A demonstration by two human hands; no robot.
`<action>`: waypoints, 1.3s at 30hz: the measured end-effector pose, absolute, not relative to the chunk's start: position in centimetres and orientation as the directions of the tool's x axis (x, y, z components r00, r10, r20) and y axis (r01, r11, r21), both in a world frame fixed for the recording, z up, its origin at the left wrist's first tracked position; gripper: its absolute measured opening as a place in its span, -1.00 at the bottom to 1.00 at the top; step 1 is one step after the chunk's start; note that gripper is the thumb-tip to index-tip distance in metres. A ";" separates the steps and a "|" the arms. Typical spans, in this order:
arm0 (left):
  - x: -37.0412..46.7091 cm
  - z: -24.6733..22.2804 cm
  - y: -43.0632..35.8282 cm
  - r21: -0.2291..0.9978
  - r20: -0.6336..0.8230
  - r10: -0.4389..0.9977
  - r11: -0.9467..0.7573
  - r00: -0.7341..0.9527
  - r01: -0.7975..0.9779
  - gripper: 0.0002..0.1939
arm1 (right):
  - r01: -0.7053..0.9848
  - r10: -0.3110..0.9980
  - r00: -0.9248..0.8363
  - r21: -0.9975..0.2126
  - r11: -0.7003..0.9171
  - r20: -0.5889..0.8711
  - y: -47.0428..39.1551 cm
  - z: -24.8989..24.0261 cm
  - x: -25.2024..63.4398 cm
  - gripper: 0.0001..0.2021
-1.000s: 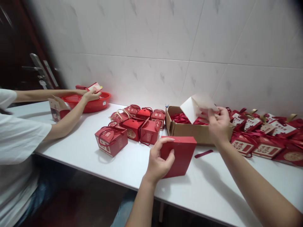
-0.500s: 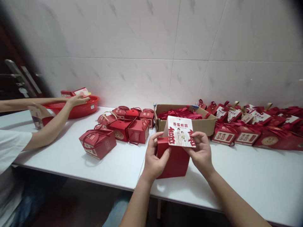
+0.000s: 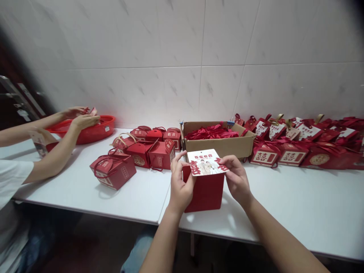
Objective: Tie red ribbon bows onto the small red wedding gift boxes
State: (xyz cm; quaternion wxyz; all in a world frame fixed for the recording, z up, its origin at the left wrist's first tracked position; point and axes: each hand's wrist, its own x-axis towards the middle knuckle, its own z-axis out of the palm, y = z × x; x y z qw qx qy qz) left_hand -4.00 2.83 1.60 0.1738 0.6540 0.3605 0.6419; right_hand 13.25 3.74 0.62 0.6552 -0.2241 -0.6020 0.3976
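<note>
A red box (image 3: 205,192) stands upright on the white table near its front edge. Its printed white flap (image 3: 207,162), with a couple drawing and red characters, lies over the top, tilted toward me. My left hand (image 3: 181,186) grips the box's upper left corner and the flap's left edge between thumb and fingers. The right edge of the flap is pinched by my right hand (image 3: 236,178). Just behind stands a cardboard box (image 3: 224,147) of red ribbons (image 3: 212,131).
Several closed red boxes (image 3: 115,171) stand left of centre on the table (image 3: 136,204). Ribboned red boxes (image 3: 264,154) line the wall at right. At far left, a person's hands (image 3: 83,120) are over a red basin (image 3: 96,132).
The printed flap has come down flatter over the red box, with both my hands on it. The other person's hands have drawn together above the basin. The view has shifted slightly.
</note>
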 end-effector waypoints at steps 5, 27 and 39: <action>-3.9 1.0 2.9 0.789 0.614 0.789 -0.614 -0.021 -0.019 -0.90 | -0.221 0.802 0.009 -0.781 0.584 0.597 3.8 0.9 13.0 -0.87; -4.1 0.4 2.4 0.715 0.680 0.729 -0.684 -0.081 -0.148 -0.62 | -0.235 0.802 -0.172 -0.814 0.531 0.573 2.7 1.2 12.8 -0.70; -3.3 1.3 2.4 0.721 0.693 0.721 -0.692 -0.027 0.026 -0.91 | -0.064 0.889 -0.073 -0.892 0.447 0.451 2.8 1.3 12.4 -0.78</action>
